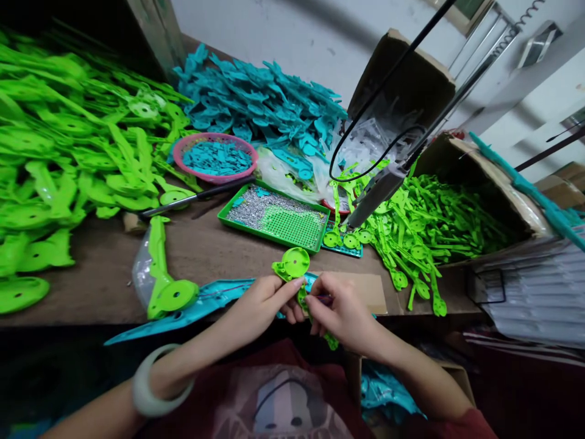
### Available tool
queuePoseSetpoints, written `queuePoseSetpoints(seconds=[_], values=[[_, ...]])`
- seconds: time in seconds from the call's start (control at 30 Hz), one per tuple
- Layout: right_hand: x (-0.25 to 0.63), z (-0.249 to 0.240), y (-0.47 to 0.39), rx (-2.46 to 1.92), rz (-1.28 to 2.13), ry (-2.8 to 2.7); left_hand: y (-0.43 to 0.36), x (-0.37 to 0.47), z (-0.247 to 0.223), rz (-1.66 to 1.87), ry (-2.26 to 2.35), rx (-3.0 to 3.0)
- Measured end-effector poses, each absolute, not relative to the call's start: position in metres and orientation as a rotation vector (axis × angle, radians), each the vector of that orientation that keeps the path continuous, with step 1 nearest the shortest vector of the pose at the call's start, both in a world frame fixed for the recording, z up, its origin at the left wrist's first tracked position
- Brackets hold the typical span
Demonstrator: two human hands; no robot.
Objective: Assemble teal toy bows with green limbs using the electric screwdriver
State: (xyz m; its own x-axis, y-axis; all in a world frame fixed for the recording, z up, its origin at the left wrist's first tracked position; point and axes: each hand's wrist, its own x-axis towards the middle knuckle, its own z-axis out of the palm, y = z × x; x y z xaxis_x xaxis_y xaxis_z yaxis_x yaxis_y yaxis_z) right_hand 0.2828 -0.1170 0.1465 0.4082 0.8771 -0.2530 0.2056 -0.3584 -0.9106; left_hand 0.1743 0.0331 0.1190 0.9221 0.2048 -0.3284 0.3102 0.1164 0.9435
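My left hand point(267, 299) is closed on a bright green plastic part point(295, 263) with a round disc at its top and a narrow arm running down between my hands. My right hand point(342, 311) is closed around the lower arm of the same part, its thumb and forefinger pinched together. Something thin and dark, perhaps wires, shows by the right fingers; I cannot make it out fully. Beneath my hands lies a long teal plastic part point(223, 294) at the table edge. Left of them rests a larger green part point(178, 296) with a clear grey piece point(142, 268).
A green tray point(292, 227) of small metal pieces lies ahead, beside a pink basket point(183, 152) of teal pieces. Heaps of green parts point(59, 122) and teal parts point(260, 103) stand behind. An electric screwdriver point(377, 192) hangs at right, near a carton point(507, 189) spilling green arms.
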Motion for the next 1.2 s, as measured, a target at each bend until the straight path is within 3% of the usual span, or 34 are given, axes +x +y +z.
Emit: queuePoseSetpoints(seconds=[0.23,0.53,0.93,1.2], values=[[0.284,0.139,-0.118,-1.753,1.088,-0.826,0.031,0.174,0.117,-0.110,0.424,1.417],[0.281,0.139,-0.121,-1.831,0.851,-0.997,0.036,0.169,0.117,-0.183,0.284,1.437],[0.279,0.145,-0.129,-1.754,1.004,-0.933,0.034,0.166,0.127,-0.099,0.363,1.618],[0.304,0.141,-0.130,-2.037,0.592,-1.384,0.059,0.157,0.128,0.099,0.497,1.732]])
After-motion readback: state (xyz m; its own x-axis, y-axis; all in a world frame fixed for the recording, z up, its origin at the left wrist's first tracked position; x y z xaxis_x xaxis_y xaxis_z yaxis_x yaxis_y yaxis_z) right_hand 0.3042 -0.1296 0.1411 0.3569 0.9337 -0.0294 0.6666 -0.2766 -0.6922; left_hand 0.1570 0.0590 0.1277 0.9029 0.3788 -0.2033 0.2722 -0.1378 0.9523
